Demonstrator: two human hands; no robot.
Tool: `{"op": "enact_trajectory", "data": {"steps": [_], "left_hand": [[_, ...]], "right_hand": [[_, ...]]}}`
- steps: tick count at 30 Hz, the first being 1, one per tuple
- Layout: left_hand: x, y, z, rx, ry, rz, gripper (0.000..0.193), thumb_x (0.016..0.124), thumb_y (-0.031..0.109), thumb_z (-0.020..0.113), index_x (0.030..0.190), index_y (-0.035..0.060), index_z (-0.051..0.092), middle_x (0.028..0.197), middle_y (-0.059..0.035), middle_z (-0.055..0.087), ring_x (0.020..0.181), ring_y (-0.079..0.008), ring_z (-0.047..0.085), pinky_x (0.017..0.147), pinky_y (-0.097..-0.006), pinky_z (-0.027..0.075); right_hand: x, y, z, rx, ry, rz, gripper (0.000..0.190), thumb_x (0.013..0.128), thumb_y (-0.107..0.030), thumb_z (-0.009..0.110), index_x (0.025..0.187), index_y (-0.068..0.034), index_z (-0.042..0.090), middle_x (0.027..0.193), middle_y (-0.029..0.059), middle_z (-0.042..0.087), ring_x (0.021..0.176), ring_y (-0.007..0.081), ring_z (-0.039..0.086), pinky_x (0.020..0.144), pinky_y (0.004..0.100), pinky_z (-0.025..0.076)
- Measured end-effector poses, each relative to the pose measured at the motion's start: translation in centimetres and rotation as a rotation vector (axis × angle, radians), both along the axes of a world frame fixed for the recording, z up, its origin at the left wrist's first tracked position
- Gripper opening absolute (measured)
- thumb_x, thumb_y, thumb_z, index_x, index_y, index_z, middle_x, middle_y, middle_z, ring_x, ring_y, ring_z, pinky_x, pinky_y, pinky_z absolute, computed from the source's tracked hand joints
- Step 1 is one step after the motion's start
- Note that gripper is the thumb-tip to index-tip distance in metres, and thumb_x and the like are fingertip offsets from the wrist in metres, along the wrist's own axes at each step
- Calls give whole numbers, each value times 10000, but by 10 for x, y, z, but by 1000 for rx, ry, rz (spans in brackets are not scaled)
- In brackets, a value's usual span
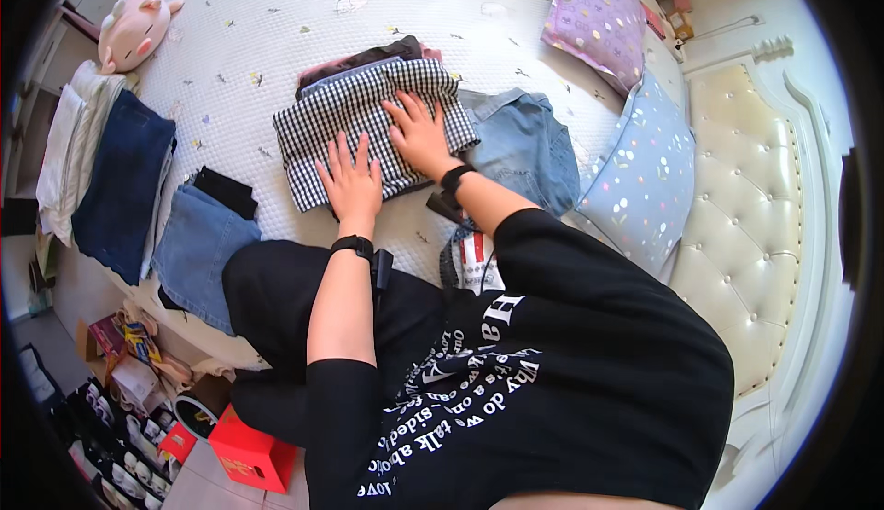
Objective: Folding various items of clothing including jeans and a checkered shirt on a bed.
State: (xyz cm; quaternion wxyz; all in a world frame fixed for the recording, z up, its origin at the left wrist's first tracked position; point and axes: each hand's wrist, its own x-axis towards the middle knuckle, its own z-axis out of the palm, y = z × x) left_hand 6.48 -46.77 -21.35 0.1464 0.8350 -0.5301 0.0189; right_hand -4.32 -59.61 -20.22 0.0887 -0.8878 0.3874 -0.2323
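A folded black-and-white gingham garment [311, 144] lies on top of a stack of folded clothes on the bed. My left hand [352, 182] rests flat on its near edge, fingers spread. Farther up and to the right, my right hand [418, 130] presses on the same cloth, also with fingers apart. Beneath it, a dark garment [359, 61] and a bit of pink fabric [318, 71] stick out at the far side. Right of the stack lies a light-blue denim garment [521, 147], partly behind my right forearm.
Folded dark jeans [124, 178], white bedding [72, 144] and blue denim [200, 247] lie at left. A pig plush [135, 30] sits behind them. Purple [597, 23] and blue pillows [646, 172] lie near the tufted headboard [739, 234]. A red box [252, 451] stands on the floor.
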Motion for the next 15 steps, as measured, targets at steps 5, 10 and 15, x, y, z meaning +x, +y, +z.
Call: {"op": "enact_trajectory", "data": {"steps": [5, 10, 15], "left_hand": [[-2, 54, -12, -30, 129, 0, 521, 943, 367, 475, 1444, 285, 358, 1540, -79, 236, 1423, -296, 189, 1124, -567, 131], [3, 62, -15, -65, 142, 44, 504, 933, 355, 502, 1421, 299, 389, 1532, -63, 257, 1418, -290, 203, 1130, -559, 131], [0, 51, -1, -76, 284, 6, 478, 922, 313, 517, 1391, 265, 438, 1516, -67, 289, 1410, -290, 222, 1130, -554, 141]], "right_hand": [[-101, -25, 44, 14, 67, -258, 532, 756, -285, 677, 1265, -195, 551, 1364, 104, 498, 1247, 286, 474, 1025, 510, 337], [-228, -2, 52, 468, 371, -599, 770, 723, -371, 727, 1366, -90, 409, 1202, 211, 586, 1136, 341, 560, 947, 467, 430], [-285, 8, 31, 665, -44, -496, 640, 748, -314, 728, 1245, 25, 510, 1048, 172, 656, 1017, 336, 611, 889, 345, 457]]}}
